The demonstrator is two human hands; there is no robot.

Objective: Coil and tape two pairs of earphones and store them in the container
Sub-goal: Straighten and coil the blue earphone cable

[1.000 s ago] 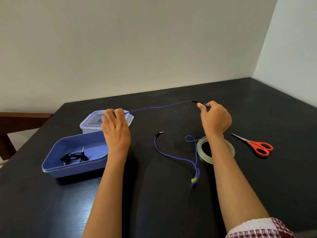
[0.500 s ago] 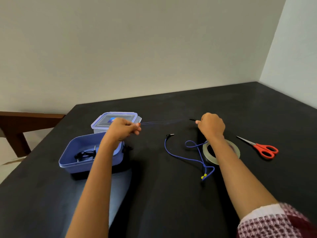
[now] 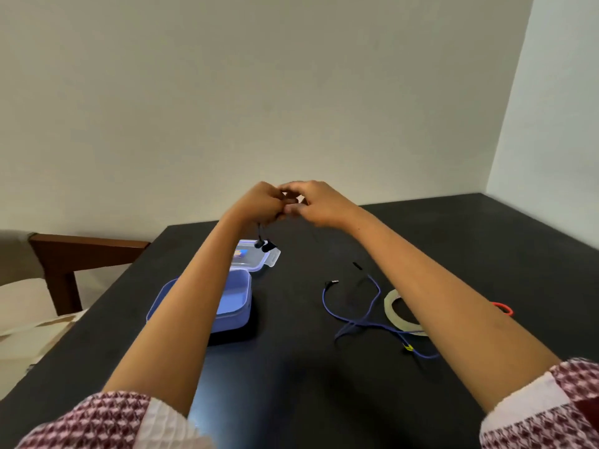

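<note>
Both hands meet in the air above the far middle of the black table. My left hand (image 3: pixel 259 204) grips the blue earphone cable, and its two dark earbuds (image 3: pixel 264 246) dangle just below the fist. My right hand (image 3: pixel 311 202) pinches the same cable right beside the left. The rest of the blue earphone cable (image 3: pixel 356 324) trails down to the table, with its jack plug (image 3: pixel 334 282) lying free. The open blue container (image 3: pixel 233 299) stands under my left forearm, which hides most of its inside.
The container's clear lid (image 3: pixel 259 259) lies just behind the container. A roll of clear tape (image 3: pixel 397 314) sits under my right forearm, and a red scissors handle (image 3: pixel 502 308) peeks out beyond it. A wooden chair (image 3: pixel 81 257) stands off the table's left edge.
My hands were apart with the cable stretched between them; now they have come together and risen. The earbuds hang from my left fist. The camera has tilted up.
</note>
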